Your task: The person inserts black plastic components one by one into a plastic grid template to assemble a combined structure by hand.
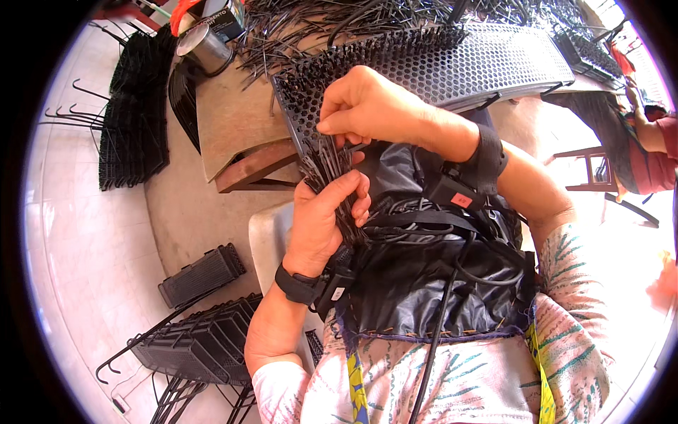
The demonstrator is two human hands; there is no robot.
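Observation:
My left hand point(326, 215) is closed around a bundle of thin dark strips point(328, 161), which fan out above the thumb and trail down below the fist. Just above the bundle's upper ends, my right hand point(364, 106) is closed in a pinch. Whatever lies between its fingertips is too small or hidden to make out. Beyond the hands is a long black perforated panel point(487, 63), with its near-left end behind my right fingers. Dark strips stand up in its holes along the far edge and left end, while bare holes show over much of the right part.
A wooden table point(236, 116) bears a heap of loose dark strips point(282, 32) and a metal can point(203, 49). Stacked black racks point(201, 346) and a black panel point(201, 274) lie at lower left. Black cloth point(438, 297) covers my lap. Another person point(657, 155) is at right.

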